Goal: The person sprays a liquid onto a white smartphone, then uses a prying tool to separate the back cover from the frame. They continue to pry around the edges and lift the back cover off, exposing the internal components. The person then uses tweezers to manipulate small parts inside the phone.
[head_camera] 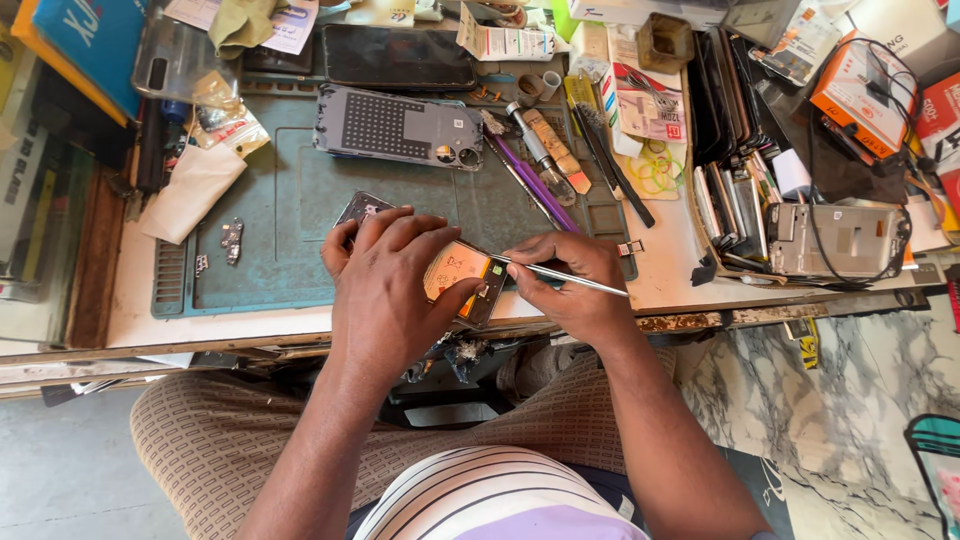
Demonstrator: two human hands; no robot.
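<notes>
Teal rubber work mat [300,200] covers the bench beyond both hands; its near edge runs just behind the knuckles. On the mat, well beyond the left hand, lies a grey phone back frame [398,126] with a perforated panel, and farther off still a dark phone [398,56] lies face up. To the far right of the right hand stands a row of stacked phones and screens [735,190], with a silver phone chassis [835,240] beside it, wrapped by a black cable. A white cloth [192,190] rests to the far left of the left hand, with a few small metal parts [231,240] just beside it on the mat. Beyond the right hand lie several hand tools [545,165], among them purple-handled ones and a brush.

The left hand [385,290] is closed around an opened phone [462,282], fingers curled over its far edge and thumb at its near side; the copper-coloured inner face of the phone shows between the two hands, held at the front edge of the bench. The right hand [570,285] pinches metal tweezers [560,273] between thumb and fingers. The tweezer tips meet the right edge of the opened phone; the rear end points away to the right.
</notes>
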